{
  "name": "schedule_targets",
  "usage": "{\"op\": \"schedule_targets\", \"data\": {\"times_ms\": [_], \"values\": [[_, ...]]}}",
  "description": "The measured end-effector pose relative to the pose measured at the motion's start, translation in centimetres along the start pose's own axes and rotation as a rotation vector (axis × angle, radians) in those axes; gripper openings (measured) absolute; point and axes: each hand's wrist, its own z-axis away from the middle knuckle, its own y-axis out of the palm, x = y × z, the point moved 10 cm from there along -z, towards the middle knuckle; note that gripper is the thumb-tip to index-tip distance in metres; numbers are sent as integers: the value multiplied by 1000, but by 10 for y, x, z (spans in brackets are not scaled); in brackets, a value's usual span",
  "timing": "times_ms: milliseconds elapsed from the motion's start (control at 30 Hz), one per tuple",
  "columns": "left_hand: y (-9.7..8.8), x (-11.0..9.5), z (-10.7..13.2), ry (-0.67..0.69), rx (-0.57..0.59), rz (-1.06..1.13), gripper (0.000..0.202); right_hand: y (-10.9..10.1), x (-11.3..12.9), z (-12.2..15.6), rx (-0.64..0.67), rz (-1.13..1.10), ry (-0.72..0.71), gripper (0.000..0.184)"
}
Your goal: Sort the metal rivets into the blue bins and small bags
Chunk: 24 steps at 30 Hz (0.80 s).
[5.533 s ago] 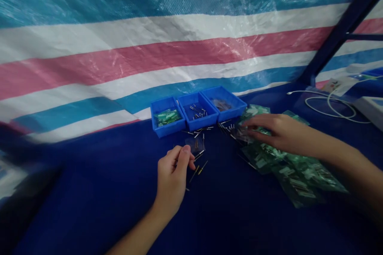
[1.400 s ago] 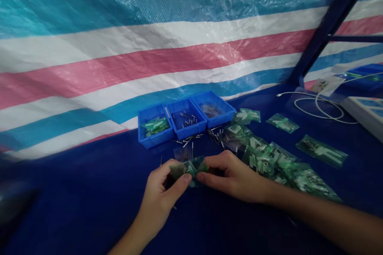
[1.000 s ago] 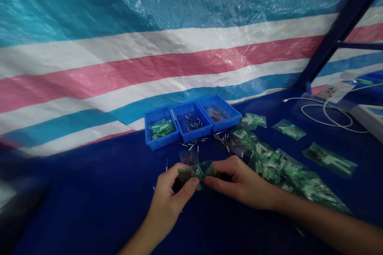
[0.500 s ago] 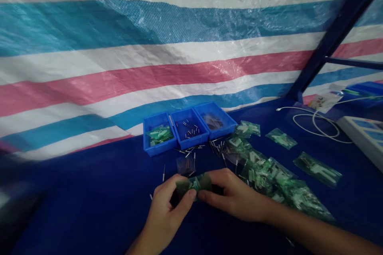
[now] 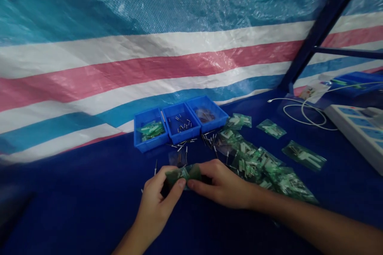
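Packet (image 5: 193, 172), green and translucent, sits between our hands, its long axis running roughly from nine to three o'clock. We pinch its nine-o'clock end in the left hand (image 5: 158, 196) and its three-o'clock end in the right hand (image 5: 223, 186), which is nearer the bag pile (image 5: 249, 164) toward three o'clock.

- Three trays (image 5: 183, 136): in a row on table (image 5: 89, 191), before sheet (image 5: 155, 63).
- Loose pins (image 5: 210, 140): before trays.
- Held packet (image 5: 184, 172): between left hand (image 5: 158, 197) and right hand (image 5: 220, 183).
- Packet pile (image 5: 254, 163): right of pins.
- Cable (image 5: 303, 108): behind pile, rightward.
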Motion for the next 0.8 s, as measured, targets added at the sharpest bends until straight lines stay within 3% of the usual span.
{"op": "schedule_targets", "data": {"times_ms": [500, 700, 800], "values": [[5, 4, 2, -22, 14, 73, 17, 5, -7, 4, 7, -20, 68, 20], [-1, 9, 8, 27, -107, 199, 57, 4, -20, 2, -6, -235, 182, 21], [-1, -1, 10, 115, -79, 137, 47, 5, -27, 1, -17, -364, 251, 20]]}}
